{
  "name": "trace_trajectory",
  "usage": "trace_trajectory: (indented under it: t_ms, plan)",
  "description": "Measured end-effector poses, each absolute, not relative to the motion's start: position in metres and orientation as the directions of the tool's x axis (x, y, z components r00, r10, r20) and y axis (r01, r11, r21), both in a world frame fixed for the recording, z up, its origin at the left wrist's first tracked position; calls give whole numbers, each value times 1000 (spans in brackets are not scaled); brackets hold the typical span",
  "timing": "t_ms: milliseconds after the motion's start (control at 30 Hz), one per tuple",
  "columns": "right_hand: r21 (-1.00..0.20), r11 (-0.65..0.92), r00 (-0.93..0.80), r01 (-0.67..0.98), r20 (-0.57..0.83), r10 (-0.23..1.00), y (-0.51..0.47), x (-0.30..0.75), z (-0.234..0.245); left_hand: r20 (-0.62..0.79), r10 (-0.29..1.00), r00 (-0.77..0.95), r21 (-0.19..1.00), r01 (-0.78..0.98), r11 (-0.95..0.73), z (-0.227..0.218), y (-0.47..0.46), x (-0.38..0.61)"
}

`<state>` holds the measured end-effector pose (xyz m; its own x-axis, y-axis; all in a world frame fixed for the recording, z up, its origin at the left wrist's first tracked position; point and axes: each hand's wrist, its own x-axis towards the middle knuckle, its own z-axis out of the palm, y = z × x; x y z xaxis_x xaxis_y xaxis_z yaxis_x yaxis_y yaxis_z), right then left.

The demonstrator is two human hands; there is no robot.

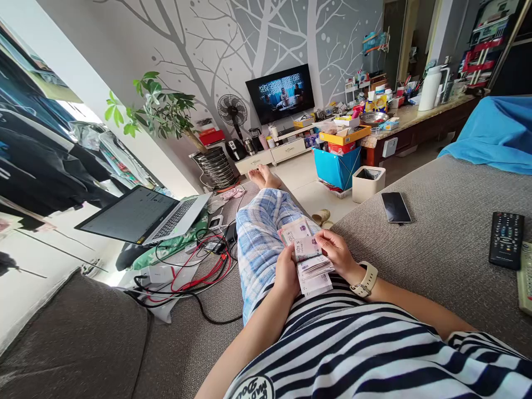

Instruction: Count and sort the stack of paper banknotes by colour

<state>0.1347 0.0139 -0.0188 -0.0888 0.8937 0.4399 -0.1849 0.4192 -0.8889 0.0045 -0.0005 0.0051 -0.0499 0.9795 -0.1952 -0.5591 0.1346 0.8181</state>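
Over my lap, my left hand [287,271] is closed around a folded stack of banknotes [315,267]. My right hand [336,252] pinches the edge of a single banknote [306,247] at the top of that stack. More banknotes [293,230] lie just beyond, on my legs in blue plaid trousers [260,238]. A pale watch [364,280] is strapped on my right wrist. The undersides of the notes and some fingertips of my left hand are hidden.
On the grey sofa to the right lie a phone [396,208] and a black remote control [506,239]. An open laptop [153,216] and tangled red and black cables [208,271] are at my left. A bin [368,184] stands beyond the sofa edge.
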Motion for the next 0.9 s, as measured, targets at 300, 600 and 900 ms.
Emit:
trace_trajectory:
  t_ms: [300,600,900]
  plan:
    - [-907,370,-99,-202,395,913,13,133,-19,-242,970,-36,786,-593,174,2,0,2]
    - [-902,345,-150,-259,390,908,17,131,-22,-253,967,-6,765,-614,196,3,-1,3]
    - [-935,306,-7,-180,312,950,25,129,-30,-229,969,-90,814,-564,140,5,-1,2]
